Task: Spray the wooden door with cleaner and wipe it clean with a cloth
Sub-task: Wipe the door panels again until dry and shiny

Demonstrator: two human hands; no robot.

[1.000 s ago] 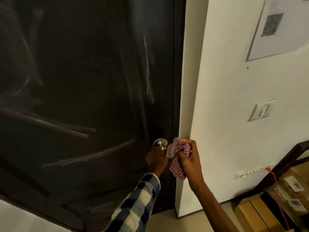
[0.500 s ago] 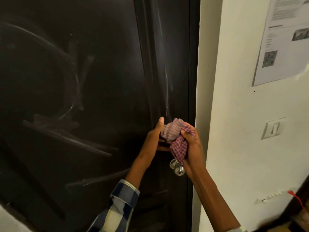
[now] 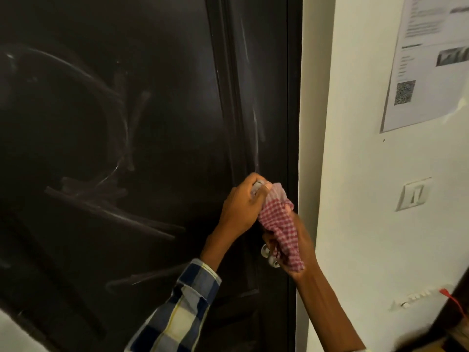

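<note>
So both hands moved up off the knob (image 3: 271, 257); left grip (image 3: 242, 207) and right grip (image 3: 291, 247) bunch the cloth (image 3: 278, 222) against the door (image 3: 152, 148), streaks left to wipe.

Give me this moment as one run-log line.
phase: wiping | left hand: grips cloth top | right hand: holds cloth, by knob | door: smear streaks visible | spray cleaner: not in view

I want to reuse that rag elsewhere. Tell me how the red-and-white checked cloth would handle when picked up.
The red-and-white checked cloth is probably floppy: it bunches between the left hand and right hand, its lower end drooping. It likely weighs little, since it hangs from a loose grip. The woven surface looks unlikely to slip.
</note>
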